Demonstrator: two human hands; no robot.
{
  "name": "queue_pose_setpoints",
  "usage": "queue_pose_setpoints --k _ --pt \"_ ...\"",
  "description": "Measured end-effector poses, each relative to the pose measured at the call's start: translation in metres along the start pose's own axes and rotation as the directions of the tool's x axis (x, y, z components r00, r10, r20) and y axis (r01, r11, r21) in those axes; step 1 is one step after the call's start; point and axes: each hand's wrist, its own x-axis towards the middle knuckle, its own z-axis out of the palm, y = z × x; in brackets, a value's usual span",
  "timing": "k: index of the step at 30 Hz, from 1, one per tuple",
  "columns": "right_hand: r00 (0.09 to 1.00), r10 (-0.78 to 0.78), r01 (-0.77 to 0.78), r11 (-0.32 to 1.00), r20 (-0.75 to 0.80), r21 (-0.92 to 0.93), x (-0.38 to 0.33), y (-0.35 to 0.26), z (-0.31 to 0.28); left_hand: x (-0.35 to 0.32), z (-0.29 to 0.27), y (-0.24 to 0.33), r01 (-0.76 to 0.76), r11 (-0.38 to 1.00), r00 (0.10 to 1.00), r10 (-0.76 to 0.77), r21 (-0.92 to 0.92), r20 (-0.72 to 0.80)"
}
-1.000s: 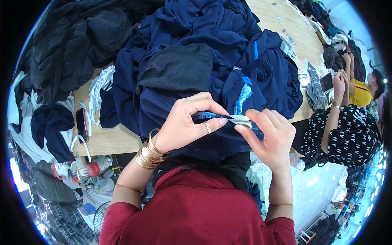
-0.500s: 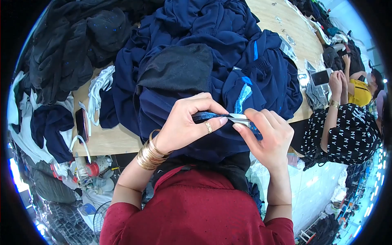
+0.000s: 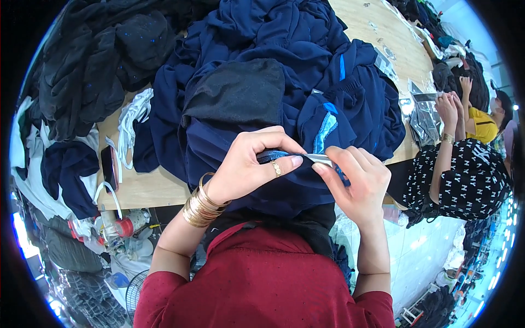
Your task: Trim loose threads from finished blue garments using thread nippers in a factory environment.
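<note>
Between the thumb and forefinger of my left hand [image 3: 249, 158], a folded edge of navy fabric [image 3: 267, 157] is pinched. My right hand [image 3: 360, 177] grips thread snips [image 3: 317, 158]; only their pale metal blades show, and the rest is hidden in my fingers. The tip of the blades meets the fabric edge at my left fingertips. Just beyond both hands is a large heap of navy garments [image 3: 251, 33], with a black cloth panel [image 3: 238, 90] on top. A light-blue strip [image 3: 326, 131] shows on a garment near my right hand.
Black garments [image 3: 87, 65] are piled at far left. White cords [image 3: 134, 123] and a phone [image 3: 109, 168] lie on the wooden table [image 3: 153, 188]. To the right sits a person in a patterned black shirt [image 3: 459, 177], with another in yellow [image 3: 482, 124] beyond.
The snips have shifted slightly at the fabric edge, and my right hand has turned a little. At right, the co-worker's hands and the flat dark item there have moved.
</note>
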Motion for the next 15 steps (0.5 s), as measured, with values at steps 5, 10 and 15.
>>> queue_pose_setpoints --k 5,10,15 --pt "1.000 0.012 -0.012 1.000 0.002 0.023 -0.003 0.006 0.001 0.000 0.000 0.000 -0.013 1.000 1.000 0.013 -0.001 0.001" --pt "0.935 0.312 -0.354 0.832 0.168 0.426 0.006 -0.003 -0.002 -0.001 0.000 -0.001 -0.051 0.998 0.999 0.051 0.041 0.003" --pt "0.948 0.316 -0.301 0.837 0.046 0.458 -0.005 0.003 0.010 -0.001 -0.005 -0.003 -0.223 0.902 0.957 0.274 0.369 -0.091"
